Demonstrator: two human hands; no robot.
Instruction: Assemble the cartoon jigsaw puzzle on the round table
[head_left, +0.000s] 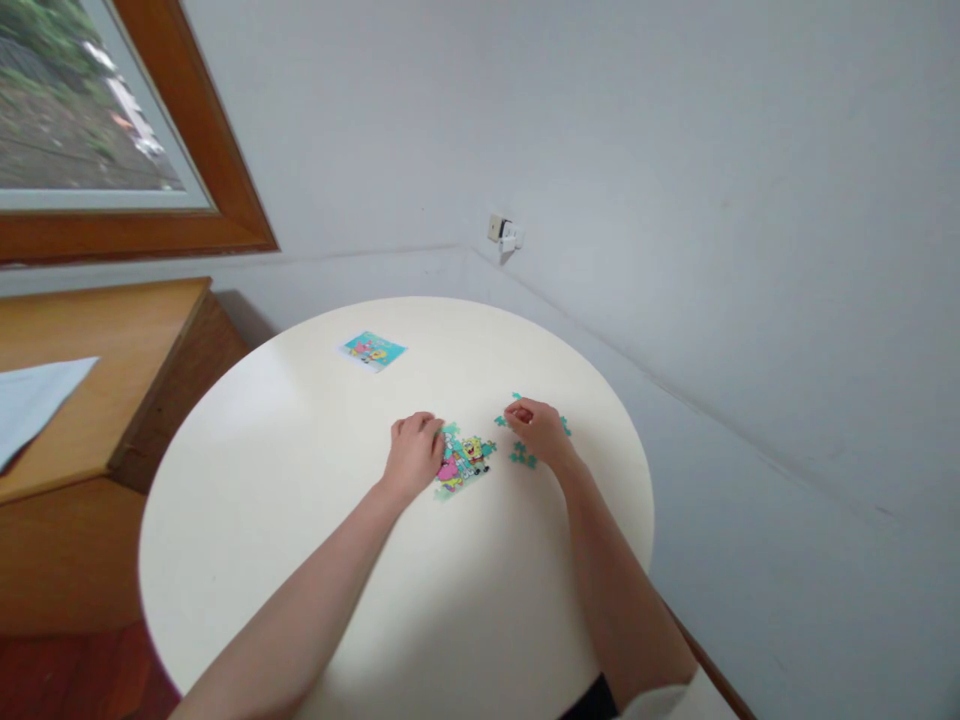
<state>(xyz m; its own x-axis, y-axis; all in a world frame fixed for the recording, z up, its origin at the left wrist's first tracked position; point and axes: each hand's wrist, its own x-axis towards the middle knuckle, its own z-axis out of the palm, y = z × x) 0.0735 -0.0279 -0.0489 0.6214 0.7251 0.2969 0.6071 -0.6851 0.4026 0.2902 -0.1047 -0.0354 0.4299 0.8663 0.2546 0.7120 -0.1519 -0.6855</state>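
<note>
A partly joined jigsaw puzzle with a yellow square cartoon figure and a pink one lies on the round white table. My left hand rests at its left edge, fingers slightly bent and apart, covering part of that side. To the right of the puzzle, my right hand is pinched, thumb against forefinger, at a small teal puzzle piece. Several loose teal pieces lie around and partly under this hand.
A small picture card with the same cartoon figures lies farther back on the table. White walls meet behind it, with a socket and plug. To the left stand a wooden desk with white paper and a wood-framed window.
</note>
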